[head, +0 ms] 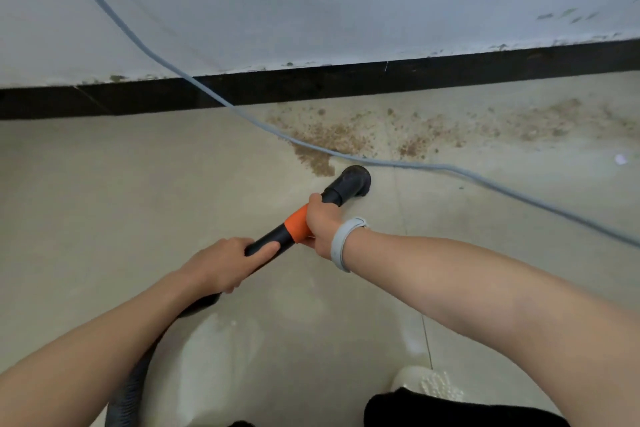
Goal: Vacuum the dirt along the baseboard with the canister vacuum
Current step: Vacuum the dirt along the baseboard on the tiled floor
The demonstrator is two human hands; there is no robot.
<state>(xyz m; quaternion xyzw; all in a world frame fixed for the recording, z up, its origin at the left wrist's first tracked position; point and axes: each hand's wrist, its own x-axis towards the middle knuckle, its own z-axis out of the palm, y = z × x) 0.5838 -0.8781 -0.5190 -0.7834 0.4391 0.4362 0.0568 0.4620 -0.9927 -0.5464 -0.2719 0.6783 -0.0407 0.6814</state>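
Mostly the job is still ahead of me, as I judge it. To the left of the nozzle point(349, 182) the floor point(121, 191) below the baseboard point(346, 83) looks bare, which may mean that stretch is finished, though I cannot tell whether dirt ever lay there. The dirt point(332, 139) itself spreads as a brown, granular band close under the dark baseboard, thickest in a tongue that reaches down to just beside the nozzle, then thinning and scattering toward the right edge of view. All of that remains to be sucked up.

My left hand point(221, 263) has its grip wrapped around the black wand point(273, 239) near where the ribbed hose point(138, 374) joins it; my right hand point(322, 218), with a pale wristband point(341, 243), grips the wand at its orange collar point(298, 222), close behind the nozzle. The nozzle is a round black head, sitting low at the floor on the near side of the dirt; whether it touches the tile I cannot tell.

A grey cord point(450, 168) runs from the upper left, across the baseboard and over the dirt patch, then trails off right, passing just beyond the nozzle. I expect it will need lifting or skirting to reach the grit beneath it. The canister itself is out of view.
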